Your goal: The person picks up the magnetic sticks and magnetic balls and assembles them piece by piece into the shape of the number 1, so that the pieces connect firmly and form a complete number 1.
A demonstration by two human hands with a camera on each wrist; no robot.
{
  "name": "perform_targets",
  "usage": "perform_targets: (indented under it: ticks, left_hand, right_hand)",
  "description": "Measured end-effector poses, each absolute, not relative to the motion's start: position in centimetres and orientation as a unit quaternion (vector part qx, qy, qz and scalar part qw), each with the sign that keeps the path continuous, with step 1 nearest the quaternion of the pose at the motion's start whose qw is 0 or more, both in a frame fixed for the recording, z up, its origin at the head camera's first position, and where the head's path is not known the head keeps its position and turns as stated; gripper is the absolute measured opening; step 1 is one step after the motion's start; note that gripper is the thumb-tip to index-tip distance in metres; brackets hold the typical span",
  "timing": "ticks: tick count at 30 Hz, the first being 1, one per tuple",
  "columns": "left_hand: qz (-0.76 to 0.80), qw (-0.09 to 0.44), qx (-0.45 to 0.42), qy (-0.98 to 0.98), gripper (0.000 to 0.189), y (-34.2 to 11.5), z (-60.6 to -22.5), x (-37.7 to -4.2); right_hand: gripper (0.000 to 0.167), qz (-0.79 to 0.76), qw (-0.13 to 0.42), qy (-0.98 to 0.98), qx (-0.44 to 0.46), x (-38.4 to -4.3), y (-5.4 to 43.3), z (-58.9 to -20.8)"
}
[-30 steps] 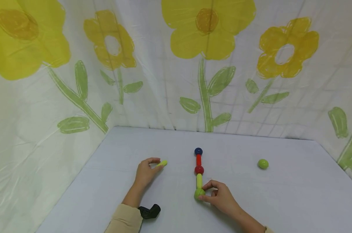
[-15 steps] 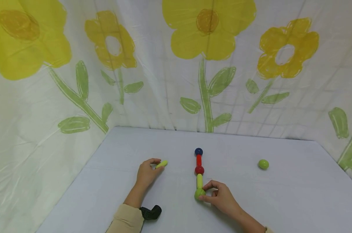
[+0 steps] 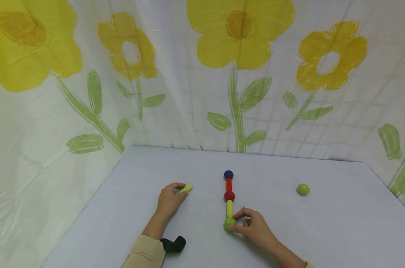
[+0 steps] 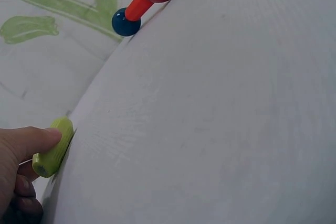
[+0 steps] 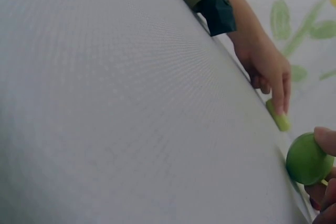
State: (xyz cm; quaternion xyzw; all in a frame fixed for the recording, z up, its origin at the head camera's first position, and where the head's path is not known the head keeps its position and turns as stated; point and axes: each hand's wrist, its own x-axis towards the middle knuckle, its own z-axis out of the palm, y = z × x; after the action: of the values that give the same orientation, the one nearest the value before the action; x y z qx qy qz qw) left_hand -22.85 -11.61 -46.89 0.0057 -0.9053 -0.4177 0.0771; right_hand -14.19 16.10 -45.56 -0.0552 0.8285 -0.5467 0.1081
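Left grip: My left hand (image 3: 168,199) pinches the loose rod (image 3: 186,189) between thumb and fingers, near its lower end.
Loose rod position: Yellow-green, to the left of the straight line of parts and well apart from it; the far end is angled to the right. Contact with the table (image 3: 189,163) cannot be told.
Right grip: My right hand (image 3: 254,227) pinches the green ball (image 3: 229,223) from its right side. The thumb bears on the near side, a fingertip on the far side.
Green ball position: At the near end of the line, touching the lime rod (image 3: 229,208).
Line order, far to near: Blue ball (image 3: 228,175), red rod (image 3: 228,184), red ball (image 3: 229,195), lime rod, green ball. All lie in one straight run pointing away from me.
Joints: Adjacent parts touch; how they fasten cannot be told.
Lone ball (image 3: 303,189): Green, on the table to the right, well apart from both my hands.
Left forearm: Beige sleeve (image 3: 145,249), with a black unit (image 3: 173,244) at the wrist.
Surroundings: White table surface; behind it hangs a white sheet (image 3: 175,126) printed with yellow flowers and green stems.
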Motion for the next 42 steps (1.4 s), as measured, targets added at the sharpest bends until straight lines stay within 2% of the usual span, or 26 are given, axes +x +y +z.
perform_targets:
  ticks: [7,15,28,33,40,42]
  left_hand:
    - [-0.475,0.071,0.024,-0.877,0.029,-11.7,-46.8,-23.0]
    - [-0.541,0.025,0.045,-0.840,0.028,-11.8,-46.4,-23.2]
    - [-0.554,0.000,0.023,-0.832,0.032,-11.4,-46.0,-23.1]
    - [-0.561,-0.028,0.021,-0.827,0.034,-11.4,-45.8,-23.0]
    - [-0.585,-0.026,-0.029,-0.810,0.045,-11.7,-45.9,-22.7]
    - [-0.590,-0.036,-0.023,-0.806,0.042,-11.6,-45.9,-22.7]
  right_hand:
    - [0.040,-0.548,0.109,0.828,-0.049,-14.2,16.1,-45.5]
    - [0.040,-0.549,0.113,0.827,-0.047,-14.2,16.1,-45.5]
    - [0.038,-0.552,0.111,0.825,-0.053,-14.2,16.0,-45.4]
    - [0.038,-0.556,0.112,0.822,-0.054,-14.2,16.1,-45.4]
    - [0.038,-0.561,0.109,0.818,-0.059,-14.2,16.1,-45.4]
    - [0.038,-0.559,0.111,0.820,-0.057,-14.2,16.1,-45.5]
